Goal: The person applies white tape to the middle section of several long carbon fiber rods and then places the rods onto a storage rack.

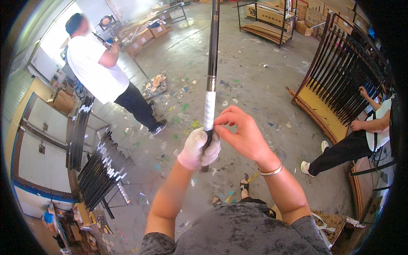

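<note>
A long black pole point(213, 40) stands almost upright before me, its top running out of view. White wrap point(210, 104) covers a band of it below a shiny ring-like section. My left hand point(196, 149), in a white glove, is closed around the black lower end just under the wrap. My right hand point(243, 132) is bare, with a bangle at the wrist. Its thumb and forefinger are pinched together at the wrap's lower right edge, the other fingers curled. Whatever lies between those fingertips is too small to make out.
Bundles of black poles point(102, 174) with white bands lie on stands at left. A rack of dark poles point(340, 72) leans at right, beside a person point(378, 123). Another person point(100, 70) in a white shirt stands at far left. Boxes point(144, 37) and a metal shelf point(267, 25) stand behind.
</note>
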A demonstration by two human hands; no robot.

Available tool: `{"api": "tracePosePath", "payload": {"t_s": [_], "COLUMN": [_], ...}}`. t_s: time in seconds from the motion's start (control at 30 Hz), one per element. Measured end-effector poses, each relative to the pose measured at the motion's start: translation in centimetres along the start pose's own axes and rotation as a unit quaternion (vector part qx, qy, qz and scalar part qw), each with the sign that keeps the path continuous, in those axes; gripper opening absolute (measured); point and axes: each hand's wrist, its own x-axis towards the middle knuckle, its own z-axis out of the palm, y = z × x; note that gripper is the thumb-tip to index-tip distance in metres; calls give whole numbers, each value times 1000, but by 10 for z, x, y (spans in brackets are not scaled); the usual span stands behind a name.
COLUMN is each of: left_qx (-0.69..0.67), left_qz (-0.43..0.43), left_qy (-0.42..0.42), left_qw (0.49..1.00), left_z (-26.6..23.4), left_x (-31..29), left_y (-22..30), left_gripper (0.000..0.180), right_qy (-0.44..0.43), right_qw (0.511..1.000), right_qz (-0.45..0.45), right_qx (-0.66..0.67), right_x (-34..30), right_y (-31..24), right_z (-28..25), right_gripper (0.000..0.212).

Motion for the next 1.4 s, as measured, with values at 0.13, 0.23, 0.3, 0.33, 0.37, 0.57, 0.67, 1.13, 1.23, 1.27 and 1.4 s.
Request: {"api": "tracePosePath", "payload": {"t_s": [0.13, 0.23, 0.3, 0.33, 0.37, 0.57, 0.67, 1.13, 1.23, 1.27, 1.4], "left_qx": [23, 47, 74, 95, 116, 183, 221, 56, 79, 69, 73], "left_qz": [1, 10, 12, 33, 53, 4, -22, -27, -40, -22, -17], "left_qy": [20, 52, 53, 54, 56, 83, 141, 19, 141, 159, 178], "left_qw": [1000, 997, 996, 993, 990, 980, 965, 998, 986, 985, 981], "left_z": [2, 9, 6, 8, 12, 42, 57, 12, -2, -7, -7], "left_x": [-3, -5, -7, -7, -6, 5, 8, -42, -51, -48, -15], "left_y": [-9, -13, -14, -15, -17, -12, -15, -9, -23, -26, -29], "left_gripper": [44, 45, 50, 45, 40, 21, 23, 20, 21, 20, 20], "right_qy": [5, 24, 27, 26, 16, 35, 62, 419, 376, 325, 223], "right_qw": [999, 997, 999, 1000, 1000, 993, 997, 749, 798, 810, 850], "right_qz": [14, 4, -4, -9, -9, 51, 25, 114, 167, 194, 321], "right_qx": [-35, -76, -23, 3, 16, 103, 27, -500, -440, -447, -354], "right_x": [-4, -5, -14, -19, -23, -50, -52, -149, -184, -200, -280], "right_y": [2, 6, -9, -15, -15, 0, -8, 132, 144, 148, 153], "right_z": [1, 6, 0, -2, -5, -38, -35, -338, -332, -326, -329], "right_gripper": [12, 8, 7, 8, 9, 19, 25, 17, 18, 19, 18]}}
